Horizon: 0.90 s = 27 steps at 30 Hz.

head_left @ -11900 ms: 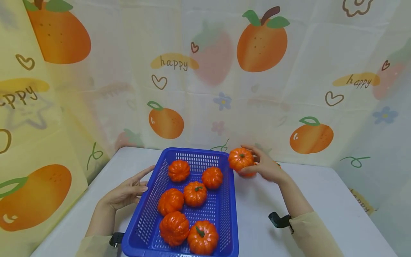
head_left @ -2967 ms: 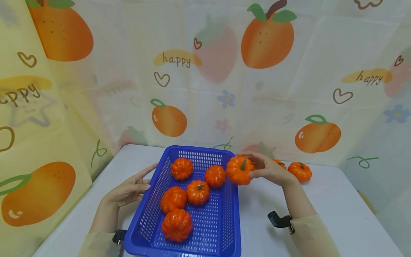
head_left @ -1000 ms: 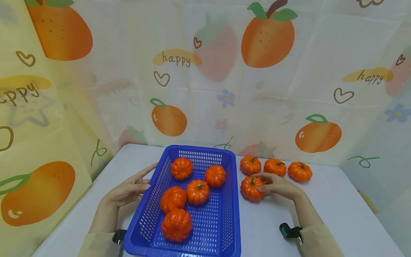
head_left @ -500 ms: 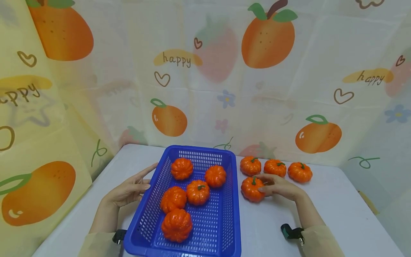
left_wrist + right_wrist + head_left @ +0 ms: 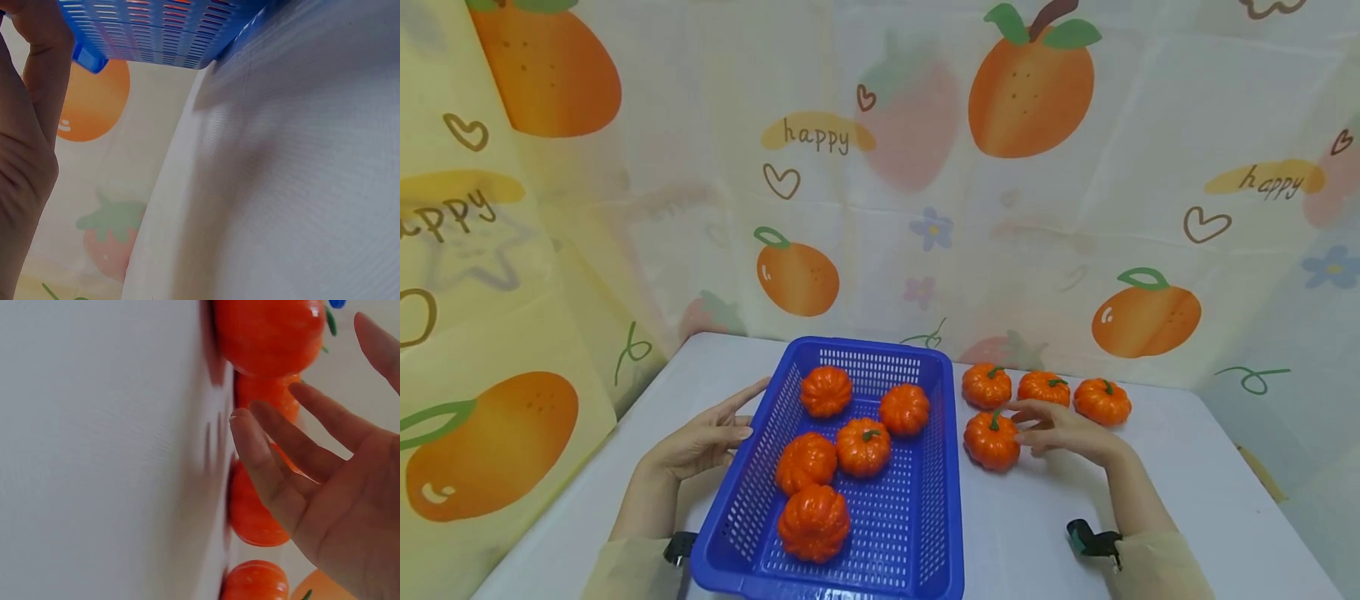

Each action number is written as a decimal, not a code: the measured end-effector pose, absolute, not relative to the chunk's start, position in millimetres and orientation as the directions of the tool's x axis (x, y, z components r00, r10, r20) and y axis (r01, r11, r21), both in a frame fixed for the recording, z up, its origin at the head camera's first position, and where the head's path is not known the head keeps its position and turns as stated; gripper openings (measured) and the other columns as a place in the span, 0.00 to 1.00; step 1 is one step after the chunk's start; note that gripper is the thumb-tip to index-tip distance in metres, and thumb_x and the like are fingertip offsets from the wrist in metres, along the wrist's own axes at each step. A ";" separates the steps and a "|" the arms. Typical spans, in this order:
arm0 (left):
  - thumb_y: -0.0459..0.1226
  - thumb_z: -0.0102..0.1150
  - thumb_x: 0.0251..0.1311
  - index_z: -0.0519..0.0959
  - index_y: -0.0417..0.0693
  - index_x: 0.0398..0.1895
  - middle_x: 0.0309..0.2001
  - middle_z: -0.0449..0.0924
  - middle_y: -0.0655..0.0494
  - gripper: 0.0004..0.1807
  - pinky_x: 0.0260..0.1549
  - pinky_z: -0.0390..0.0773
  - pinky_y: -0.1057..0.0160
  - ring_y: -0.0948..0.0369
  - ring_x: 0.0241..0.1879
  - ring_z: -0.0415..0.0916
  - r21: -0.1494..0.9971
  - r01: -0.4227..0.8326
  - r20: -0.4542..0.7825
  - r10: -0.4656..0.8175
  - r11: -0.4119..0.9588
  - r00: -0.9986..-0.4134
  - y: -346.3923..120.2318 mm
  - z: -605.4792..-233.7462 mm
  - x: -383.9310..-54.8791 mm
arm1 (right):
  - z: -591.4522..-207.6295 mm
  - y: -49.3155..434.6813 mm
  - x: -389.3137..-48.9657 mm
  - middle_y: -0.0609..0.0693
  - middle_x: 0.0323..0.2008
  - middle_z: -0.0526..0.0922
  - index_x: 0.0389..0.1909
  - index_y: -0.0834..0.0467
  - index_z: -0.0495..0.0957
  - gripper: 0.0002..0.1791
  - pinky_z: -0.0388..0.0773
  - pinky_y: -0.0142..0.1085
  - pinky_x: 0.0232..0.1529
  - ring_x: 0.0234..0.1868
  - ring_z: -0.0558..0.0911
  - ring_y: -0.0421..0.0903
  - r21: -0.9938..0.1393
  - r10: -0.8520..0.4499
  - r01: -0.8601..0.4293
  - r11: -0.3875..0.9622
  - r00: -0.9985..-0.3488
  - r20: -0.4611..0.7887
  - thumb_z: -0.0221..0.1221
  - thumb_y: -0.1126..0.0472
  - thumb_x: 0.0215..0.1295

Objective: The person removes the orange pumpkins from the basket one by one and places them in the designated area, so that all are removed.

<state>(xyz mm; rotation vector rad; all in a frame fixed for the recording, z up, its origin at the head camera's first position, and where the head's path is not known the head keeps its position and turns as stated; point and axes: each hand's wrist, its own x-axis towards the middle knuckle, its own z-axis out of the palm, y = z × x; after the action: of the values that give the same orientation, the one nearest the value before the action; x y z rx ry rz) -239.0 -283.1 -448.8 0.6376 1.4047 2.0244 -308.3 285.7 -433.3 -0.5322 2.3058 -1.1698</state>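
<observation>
My left hand [image 5: 703,437] lies against the left side of a blue plastic basket [image 5: 958,517], its index finger stretched along the rim and its thumb at the edge. Inside the basket sit several small orange pumpkins, among them one with a green stem [image 5: 862,447]. Right of the basket, an orange pumpkin [image 5: 992,442] stands upright on the white table. Beside it is my right hand [image 5: 1067,429], fingers spread and slightly bent. In the right wrist view a gap shows between those fingers [image 5: 256,440] and that pumpkin [image 5: 272,334].
Behind that pumpkin, three more pumpkins stand in a row along the table's back edge: a left one [image 5: 986,386], a middle one [image 5: 1043,388] and a right one [image 5: 1102,402]. A fruit-printed cloth [image 5: 880,250] hangs behind the table [image 5: 1180,467].
A pumpkin from the basket's lower right has been carried over the right rim and set on the table. My right hand has let go of it and drawn slightly right. The left hand stays.
</observation>
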 end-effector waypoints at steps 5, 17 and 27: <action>0.23 0.32 0.72 0.32 0.56 0.80 0.60 0.80 0.47 0.40 0.39 0.86 0.64 0.60 0.40 0.88 0.945 -0.188 0.058 0.704 -0.267 -0.708 -283.3 -448.8 -239.5 | -420.0 284.9 -303.6 0.65 0.67 0.70 0.71 0.55 0.65 0.35 0.83 0.47 0.54 0.64 0.75 0.60 -0.788 -0.535 -0.183 0.587 -0.819 -0.208 0.60 0.49 0.64; 0.24 0.33 0.73 0.32 0.56 0.80 0.60 0.81 0.47 0.40 0.40 0.86 0.64 0.60 0.42 0.88 0.951 -0.181 0.049 0.702 -0.250 -0.710 -283.5 -448.6 -238.9 | -385.6 258.3 -290.7 0.62 0.66 0.73 0.68 0.57 0.68 0.31 0.82 0.43 0.56 0.62 0.77 0.62 -0.750 -0.613 -0.388 0.535 -0.790 -0.030 0.61 0.53 0.66; 0.24 0.33 0.72 0.33 0.56 0.80 0.59 0.82 0.47 0.40 0.39 0.86 0.64 0.61 0.40 0.88 0.952 -0.180 0.044 0.691 -0.249 -0.722 -283.9 -448.4 -238.3 | -363.5 214.2 -273.6 0.53 0.63 0.77 0.67 0.49 0.70 0.29 0.80 0.31 0.56 0.62 0.76 0.61 -0.816 -0.702 -0.412 0.405 -0.712 0.010 0.63 0.56 0.65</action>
<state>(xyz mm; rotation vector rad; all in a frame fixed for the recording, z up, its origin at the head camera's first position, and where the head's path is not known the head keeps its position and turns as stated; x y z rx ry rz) -238.3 -283.9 -448.4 0.6305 1.4425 2.0131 -273.6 214.2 -363.5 -0.9641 2.3319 -1.2123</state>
